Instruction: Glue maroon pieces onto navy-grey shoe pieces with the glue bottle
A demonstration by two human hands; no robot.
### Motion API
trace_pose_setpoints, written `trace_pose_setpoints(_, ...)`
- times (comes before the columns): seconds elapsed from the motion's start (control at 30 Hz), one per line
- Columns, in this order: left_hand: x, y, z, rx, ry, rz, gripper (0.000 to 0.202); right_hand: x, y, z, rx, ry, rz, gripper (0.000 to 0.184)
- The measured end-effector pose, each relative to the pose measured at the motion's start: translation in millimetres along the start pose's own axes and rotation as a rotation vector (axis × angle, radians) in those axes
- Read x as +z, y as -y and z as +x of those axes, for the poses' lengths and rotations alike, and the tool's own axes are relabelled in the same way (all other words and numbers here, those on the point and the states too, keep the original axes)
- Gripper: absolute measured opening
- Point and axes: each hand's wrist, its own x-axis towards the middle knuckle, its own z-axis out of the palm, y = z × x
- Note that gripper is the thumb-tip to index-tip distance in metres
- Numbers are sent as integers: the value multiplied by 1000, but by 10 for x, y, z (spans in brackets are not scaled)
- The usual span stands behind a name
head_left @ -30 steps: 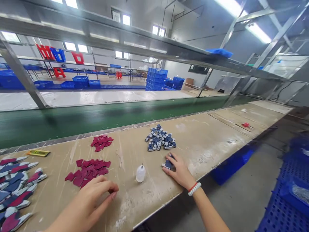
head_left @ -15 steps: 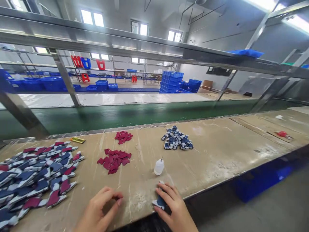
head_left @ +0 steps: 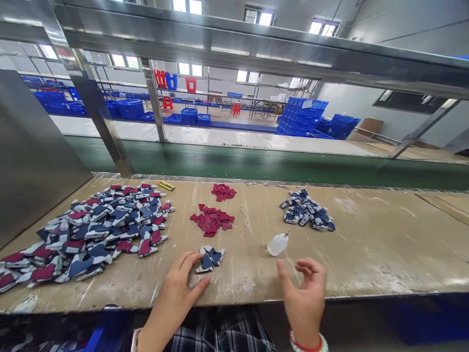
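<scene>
My left hand [head_left: 181,283] rests on the near edge of the beige worktable [head_left: 366,244], fingers spread, its tips touching a small cluster of blue-and-white pieces [head_left: 210,258]. My right hand [head_left: 305,293] hovers over the table edge with loosely curled fingers and nothing in it. A small white squeeze bottle [head_left: 276,243] lies just beyond the right hand. Two heaps of dark red cut pieces [head_left: 211,221] lie behind the cluster. A heap of blue-and-white pieces [head_left: 307,216] sits to the right of them.
A large spread of assembled blue, red and white pieces [head_left: 91,232] covers the table's left part. A yellow tool [head_left: 165,185] lies at the back edge. A green conveyor belt [head_left: 256,164] runs behind, under a steel frame [head_left: 98,112]. Blue crates [head_left: 302,117] stand far off.
The view swung left. My right hand let go of the blue-and-white pieces, which now lie by my left fingertips, and it lifted off the table. My left hand opened.
</scene>
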Motion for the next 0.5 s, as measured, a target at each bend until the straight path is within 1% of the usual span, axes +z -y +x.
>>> trace_pose_setpoints(0.03, 16, 2, 11, -6, -16, 23, 32, -57, -112, 78, 87, 17, 0, 62)
trace_pose_setpoints(0.07, 39, -5, 30, -5, -21, 55, 34, -88, -211, 157, 152, 92, -7, 77)
trace_pose_setpoints(0.1, 66, -20, 56, 2, -18, 97, 37, -92, -291, 233, 191, 194, -10, 91)
trace_pose_setpoints(0.13, 96, -43, 88, 12, -9, 143, 40, -71, -352, 301, 215, 296, 5, 101)
trace_pose_setpoints(0.2, 144, -102, 160, 25, 13, 236, 44, 19, -422, 400, 220, 419, 52, 111)
trace_pose_setpoints(0.27, 155, -158, 223, 32, 48, 298, 41, 128, -447, 449, 225, 492, 96, 108)
trace_pose_setpoints(0.3, 140, -177, 243, 32, 69, 316, 38, 172, -453, 459, 230, 523, 105, 101)
trace_pose_setpoints(0.37, 78, -185, 252, 18, 97, 319, 30, 224, -461, 461, 239, 577, 101, 77)
trace_pose_setpoints(0.43, -7, -154, 222, -27, 97, 244, 23, 226, -467, 447, 238, 596, 90, 58)
trace_pose_setpoints(0.5, -85, -106, 173, -96, 111, 83, 22, 195, -461, 423, 246, 580, 95, 53)
